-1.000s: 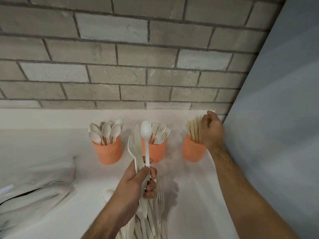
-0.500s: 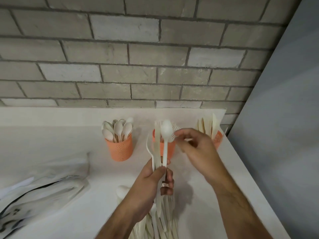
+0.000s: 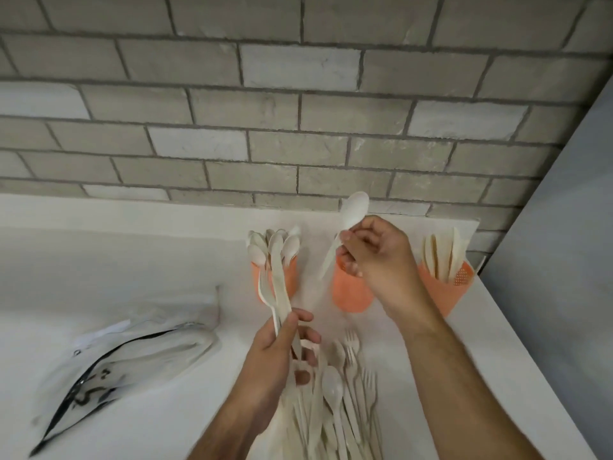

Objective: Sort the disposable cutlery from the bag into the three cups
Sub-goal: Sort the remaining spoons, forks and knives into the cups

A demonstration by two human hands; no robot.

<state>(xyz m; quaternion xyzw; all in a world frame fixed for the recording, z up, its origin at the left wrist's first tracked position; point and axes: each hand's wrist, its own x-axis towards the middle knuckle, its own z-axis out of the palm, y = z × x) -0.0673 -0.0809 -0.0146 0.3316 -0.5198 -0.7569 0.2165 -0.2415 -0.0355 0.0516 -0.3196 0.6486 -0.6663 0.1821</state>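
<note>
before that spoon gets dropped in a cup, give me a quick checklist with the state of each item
1. Right hand has the spoon: ok, pinched by the handle, bowl up.
2. Only one piece in that hand: ok, just the one spoon shows.
3. Spoon cup spotted: ok, the left cup, with spoon bowls sticking up.
4. Spoon over the spoon cup: not ok, it is above the middle cup.
5. Path to the spoon cup clear: not ok, the left hand holds a bunch of cutlery up in front of it.
6. Room in the spoon cup: cannot tell, the bunch hides its mouth.
</note>
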